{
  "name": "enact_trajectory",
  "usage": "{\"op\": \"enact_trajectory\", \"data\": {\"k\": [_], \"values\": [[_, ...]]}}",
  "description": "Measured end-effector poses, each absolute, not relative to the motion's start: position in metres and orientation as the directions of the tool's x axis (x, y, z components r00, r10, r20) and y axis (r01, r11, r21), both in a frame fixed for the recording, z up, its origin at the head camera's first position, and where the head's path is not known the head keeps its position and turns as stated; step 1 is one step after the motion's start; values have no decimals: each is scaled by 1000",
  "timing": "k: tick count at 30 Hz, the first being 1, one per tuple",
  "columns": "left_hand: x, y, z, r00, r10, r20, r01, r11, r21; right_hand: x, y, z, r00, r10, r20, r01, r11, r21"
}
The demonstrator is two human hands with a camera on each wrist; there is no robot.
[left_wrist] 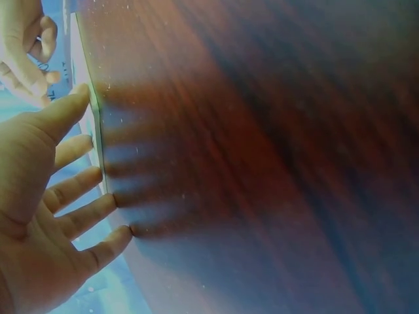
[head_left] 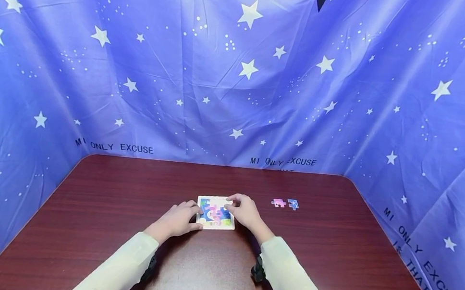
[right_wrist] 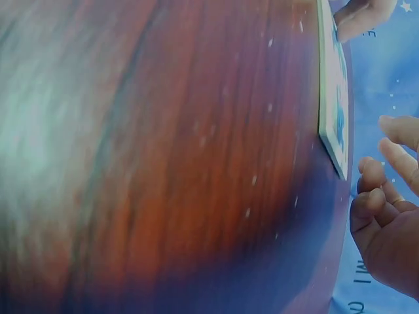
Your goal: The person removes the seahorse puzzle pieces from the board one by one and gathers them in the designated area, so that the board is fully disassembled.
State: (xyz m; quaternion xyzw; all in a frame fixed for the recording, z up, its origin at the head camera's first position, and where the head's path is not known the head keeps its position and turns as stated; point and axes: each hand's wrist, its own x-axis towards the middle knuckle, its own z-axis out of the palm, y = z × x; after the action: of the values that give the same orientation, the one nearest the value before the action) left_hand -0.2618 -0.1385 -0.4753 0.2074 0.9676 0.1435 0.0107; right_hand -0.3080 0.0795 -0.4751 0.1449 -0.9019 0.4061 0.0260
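Observation:
A small square jigsaw puzzle board (head_left: 219,227) with a pale frame and a pink, blue and green picture lies on the table. Its upper part shows a pale area. My left hand (head_left: 178,217) rests at the board's left edge, fingers spread and fairly straight; in the left wrist view that hand (left_wrist: 46,190) touches the rim. Over the upper right corner is my right hand (head_left: 246,211), thumb and forefinger close together. Whether a piece is between them is too small to tell. In the right wrist view the right hand's (right_wrist: 393,222) other fingers are curled.
A pink puzzle piece (head_left: 278,203) and a blue puzzle piece (head_left: 293,204) lie side by side to the right of the board. The dark red wooden table (head_left: 131,186) meets a blue star-patterned curtain (head_left: 207,64) at the back and sides.

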Motion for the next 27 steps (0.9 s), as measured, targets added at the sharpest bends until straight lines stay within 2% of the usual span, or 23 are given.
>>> {"op": "enact_trajectory", "data": {"k": [27], "values": [[-264,-137,-475,-925,380,21,368,879,304,-307,48,-476,-950,-283,132,-289,639,-712]]}}
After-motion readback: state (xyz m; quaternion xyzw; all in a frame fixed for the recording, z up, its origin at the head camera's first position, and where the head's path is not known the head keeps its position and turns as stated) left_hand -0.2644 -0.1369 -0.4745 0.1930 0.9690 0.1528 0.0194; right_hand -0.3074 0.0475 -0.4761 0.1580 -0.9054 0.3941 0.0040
